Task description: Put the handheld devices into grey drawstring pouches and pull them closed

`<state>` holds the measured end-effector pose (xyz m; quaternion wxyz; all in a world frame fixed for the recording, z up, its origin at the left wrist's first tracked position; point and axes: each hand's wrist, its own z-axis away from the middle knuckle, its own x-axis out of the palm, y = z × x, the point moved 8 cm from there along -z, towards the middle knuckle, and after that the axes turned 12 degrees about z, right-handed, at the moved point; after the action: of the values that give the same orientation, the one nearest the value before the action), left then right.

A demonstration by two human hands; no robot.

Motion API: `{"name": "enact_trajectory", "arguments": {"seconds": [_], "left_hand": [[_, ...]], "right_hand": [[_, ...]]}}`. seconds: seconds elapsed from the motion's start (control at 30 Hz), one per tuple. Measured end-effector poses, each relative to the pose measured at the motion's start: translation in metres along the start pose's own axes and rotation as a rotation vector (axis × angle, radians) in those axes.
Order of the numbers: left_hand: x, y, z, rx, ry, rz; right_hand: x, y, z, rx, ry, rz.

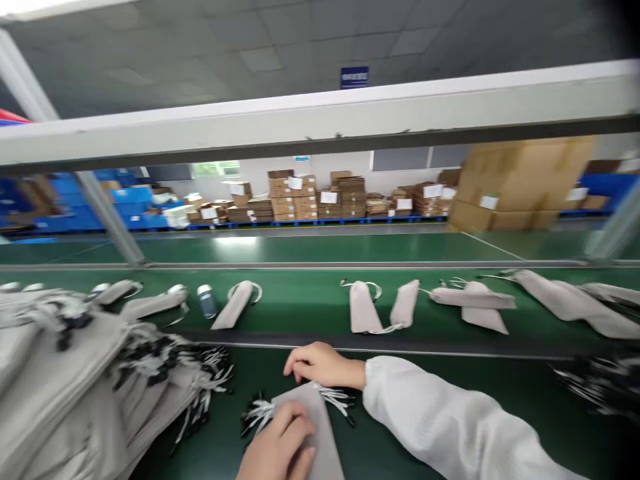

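Observation:
A small stack of grey drawstring pouches (320,427) lies in front of me, with white cords and black cord ends sticking out on both sides of its top. My left hand (283,443) rests on the pouches, its fingers slightly bent over the fabric and not closed round it. Just beyond their top edge is my right hand (320,365), reaching in from the right in a white sleeve. Its fingers are loosely bent and apart, with nothing visible in them. Whether it touches the top pouch I cannot tell.
A large heap of grey pouches (90,393) lies at left. On the green conveyor belt (300,300) behind are several single pouches (363,308) and a dark cylinder with a white cap (206,303). More cords (595,387) lie at right. A white beam (310,123) crosses above; cartons (293,197) stand beyond.

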<state>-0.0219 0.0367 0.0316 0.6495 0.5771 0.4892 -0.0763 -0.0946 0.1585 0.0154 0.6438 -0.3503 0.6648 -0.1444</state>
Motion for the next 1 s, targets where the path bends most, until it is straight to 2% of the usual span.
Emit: {"name": "enact_trajectory", "arguments": {"seconds": [0.17, 0.37, 1.0], "left_hand": [[0.0018, 0.0049, 0.0041, -0.083, -0.019, -0.022], [0.0030, 0.0006, 0.0064, -0.109, 0.003, 0.020], [0.0068, -0.0041, 0.0070, -0.067, -0.033, -0.012]], "right_hand": [[0.0050, 0.0030, 0.0010, -0.015, 0.050, -0.037], [0.0092, 0.0028, 0.0025, -0.035, 0.073, -0.036], [0.0090, 0.0009, 0.0036, -0.027, 0.068, -0.041]]}}
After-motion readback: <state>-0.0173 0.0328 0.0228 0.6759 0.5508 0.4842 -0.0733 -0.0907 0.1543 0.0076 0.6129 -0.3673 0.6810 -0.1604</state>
